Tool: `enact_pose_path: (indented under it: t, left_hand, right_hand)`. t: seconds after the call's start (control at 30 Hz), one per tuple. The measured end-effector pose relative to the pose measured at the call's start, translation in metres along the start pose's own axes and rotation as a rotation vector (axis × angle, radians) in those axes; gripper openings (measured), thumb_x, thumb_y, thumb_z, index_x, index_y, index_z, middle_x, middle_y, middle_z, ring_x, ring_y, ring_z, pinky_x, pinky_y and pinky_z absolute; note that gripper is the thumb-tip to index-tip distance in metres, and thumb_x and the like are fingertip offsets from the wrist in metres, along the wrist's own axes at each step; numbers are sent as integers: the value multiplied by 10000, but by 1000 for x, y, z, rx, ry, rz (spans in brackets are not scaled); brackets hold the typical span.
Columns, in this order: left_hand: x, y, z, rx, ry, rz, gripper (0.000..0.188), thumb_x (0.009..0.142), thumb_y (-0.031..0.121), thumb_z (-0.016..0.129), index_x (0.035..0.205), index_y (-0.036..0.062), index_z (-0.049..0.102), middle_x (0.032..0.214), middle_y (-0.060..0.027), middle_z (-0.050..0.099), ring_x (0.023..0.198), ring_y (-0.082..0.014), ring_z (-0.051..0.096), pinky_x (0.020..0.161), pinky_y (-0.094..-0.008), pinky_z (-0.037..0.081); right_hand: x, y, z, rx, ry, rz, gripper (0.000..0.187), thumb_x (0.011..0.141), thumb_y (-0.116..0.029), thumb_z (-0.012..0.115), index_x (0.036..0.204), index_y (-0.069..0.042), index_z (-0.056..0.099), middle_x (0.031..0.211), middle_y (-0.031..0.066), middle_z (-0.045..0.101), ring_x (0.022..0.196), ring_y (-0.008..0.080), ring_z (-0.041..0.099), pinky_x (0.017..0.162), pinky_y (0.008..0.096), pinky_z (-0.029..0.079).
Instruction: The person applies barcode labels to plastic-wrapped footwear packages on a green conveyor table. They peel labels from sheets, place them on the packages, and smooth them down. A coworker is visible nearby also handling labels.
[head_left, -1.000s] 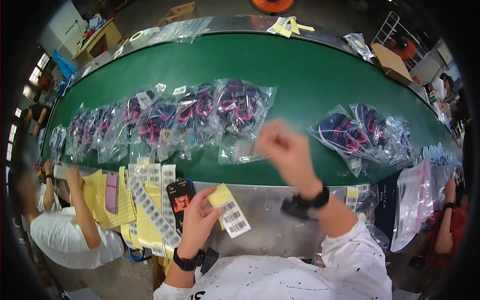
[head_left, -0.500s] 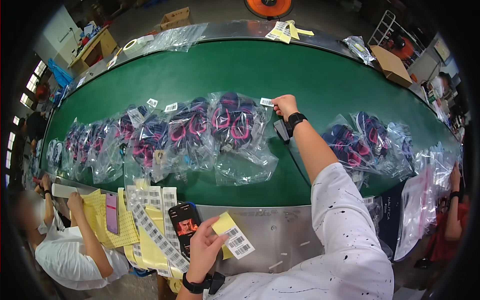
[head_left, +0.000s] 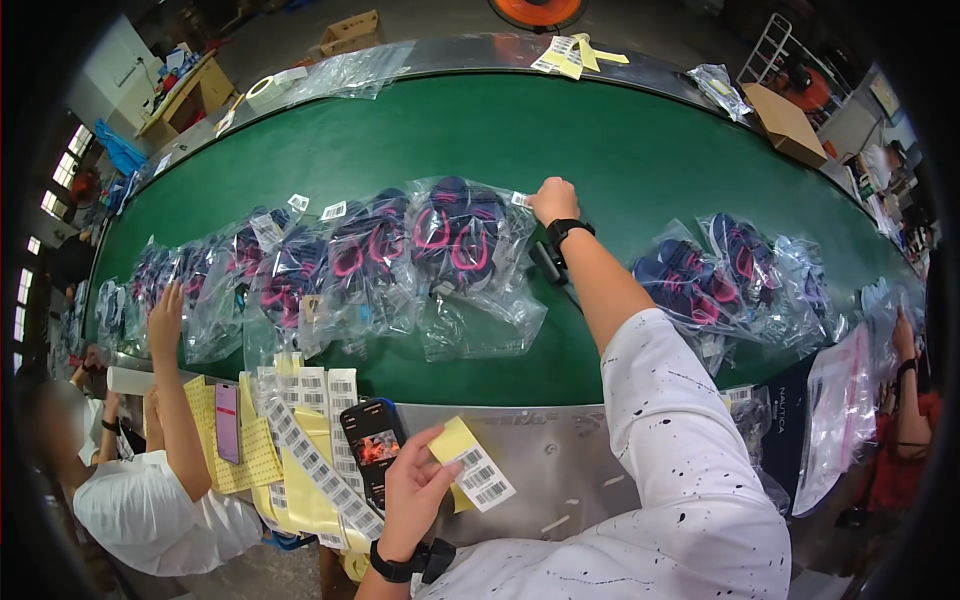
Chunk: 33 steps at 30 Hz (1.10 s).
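My right hand [head_left: 553, 201] is stretched out over the green belt, its fingers closed at the right end of a white barcode label [head_left: 521, 199]. That label lies at the upper right corner of a clear plastic bag [head_left: 485, 325] holding navy and pink slippers [head_left: 452, 228]. My fingertips are mostly hidden. Down by the metal edge, my left hand [head_left: 412, 492] pinches a strip of barcode labels [head_left: 485, 480] with yellow backing. A phone [head_left: 374, 445] with a lit screen lies just beyond that hand.
Several bagged slippers line the green belt [head_left: 330, 150] to the left, more [head_left: 700, 280] to the right. A dark scanner-like device [head_left: 547, 262] stands below my right wrist. Label strips [head_left: 315, 460] cover the near edge. A co-worker's hand [head_left: 165, 315] reaches in at left, another person's [head_left: 904, 335] at right.
My right hand stays at the bag's corner, its fingers now curled more into a fist. The left co-worker's hand has risen towards the bags. The whole view has shifted slightly.
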<state>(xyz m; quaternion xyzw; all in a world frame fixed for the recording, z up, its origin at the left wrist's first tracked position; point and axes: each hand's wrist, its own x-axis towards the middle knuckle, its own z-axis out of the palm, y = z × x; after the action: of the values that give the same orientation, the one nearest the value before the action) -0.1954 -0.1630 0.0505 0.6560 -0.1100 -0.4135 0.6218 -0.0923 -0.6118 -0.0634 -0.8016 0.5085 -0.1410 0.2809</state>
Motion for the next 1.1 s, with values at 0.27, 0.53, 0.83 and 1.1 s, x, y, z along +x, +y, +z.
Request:
enact_pose_path:
  t: [0.27,0.53,0.83,1.1]
  left_hand:
    - [-7,-1,0,38,-8,73,493,875,-83,593,1341,-66,430,1260,-208,588,1005,-181,661,828,-251,532]
    - [-8,-14,5,87,-180,91,506,875,-45,621,1354,-24,459,1279,-139,548,1004,-140,639,826,-227,523]
    - [-22,-11,16,126,-204,113,488,878,-35,614,1344,-18,473,1232,-142,599,1019,-157,654,839,-246,537]
    - [-18,-2,21,80,-109,171,425,894,-20,609,1306,-26,504,1142,-144,654,1001,-142,657,818,-247,537]
  right_hand:
    - [-8,57,-121,15,-254,-142,286,856,-260,694,793,18,660,707,126,676,538,193,659,495,307,541]
    - [-107,237,-282,-178,-618,-464,1109,599,-137,882,1508,-29,256,1527,157,314,1412,265,305,1159,362,245]
    - [-124,177,-184,-202,-123,-554,915,742,-263,783,1491,-36,308,1382,215,489,1263,332,493,1063,383,384]
    - [-132,63,-86,-31,-150,-719,845,779,-481,742,1445,-88,401,1334,264,493,1199,399,518,1020,432,414]
